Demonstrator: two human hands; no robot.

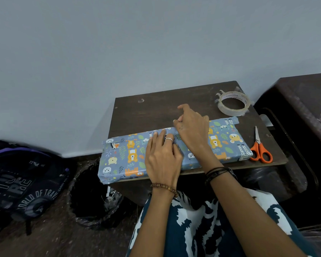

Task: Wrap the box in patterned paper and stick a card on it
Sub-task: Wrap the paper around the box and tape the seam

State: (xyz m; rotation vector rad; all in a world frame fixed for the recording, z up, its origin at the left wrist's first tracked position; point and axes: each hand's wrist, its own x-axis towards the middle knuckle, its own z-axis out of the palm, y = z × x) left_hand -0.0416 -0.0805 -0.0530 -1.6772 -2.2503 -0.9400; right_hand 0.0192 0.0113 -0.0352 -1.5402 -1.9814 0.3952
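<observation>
Dark wooden table [137, 115] under wrapped box [122, 156], tape roll [233, 103], scissors [260, 147].

A plain pale grey-blue wall [119, 43] rises behind the small dark wooden desk [156, 108]; dark speckled floor [54, 238] below, darker furniture [308, 101] alongside.

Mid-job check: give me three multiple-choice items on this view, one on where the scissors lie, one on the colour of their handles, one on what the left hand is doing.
1. Where do the scissors lie?
A. right of the wrapped box, on the table
B. on top of the box
C. on the floor

2. What colour are the scissor handles?
A. blue
B. orange
C. black

3. What is the left hand doing?
A. lifting the tape roll
B. holding the scissors
C. lying flat on the box

Key: 1 A, they lie beside the box's right end. 2 B, both loops are orange. 3 C, its straight fingers rest on the paper by the seam.
</observation>
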